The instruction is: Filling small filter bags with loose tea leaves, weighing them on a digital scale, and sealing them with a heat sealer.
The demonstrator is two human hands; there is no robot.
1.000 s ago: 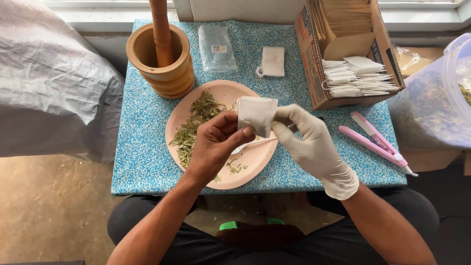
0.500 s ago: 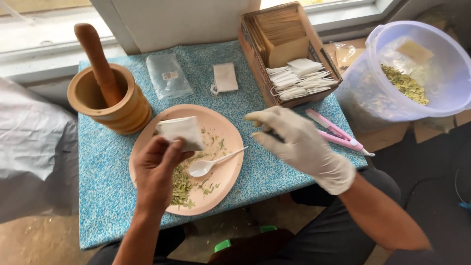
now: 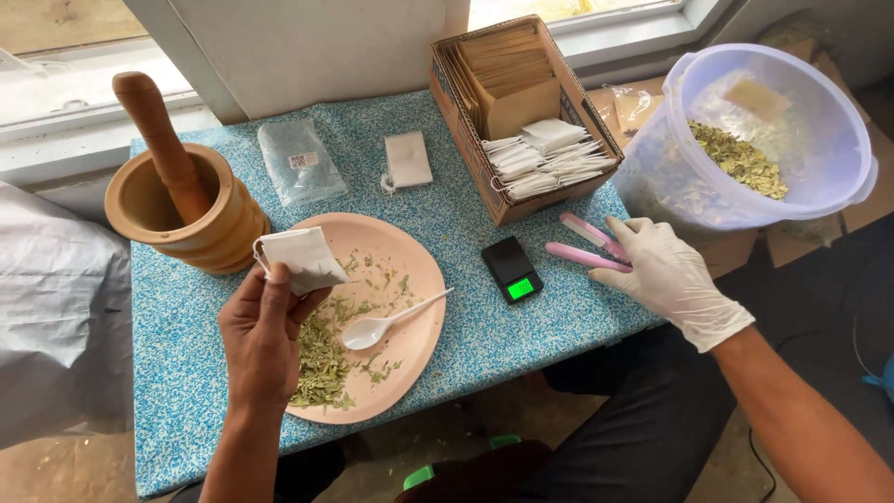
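The bare left hand [image 3: 265,340] pinches a small white paper sachet [image 3: 296,261] between thumb and fingers, holding it above the near-left rim of a round pink plate [image 3: 424,270] on the blue speckled bench [image 3: 186,326]. Beyond that hand stands a wooden mortar [image 3: 186,219] with its pestle [image 3: 160,140]. Just right of the hand, crushed green leaves [image 3: 321,359] and a white plastic spoon [image 3: 382,323] lie on the plate. Between the hands sits a small black pocket scale [image 3: 513,268]. The white-gloved right hand [image 3: 672,278] closes its fingers on a pink clamp-shaped heat sealer [image 3: 587,244], below a translucent tub of dried leaves [image 3: 745,140].
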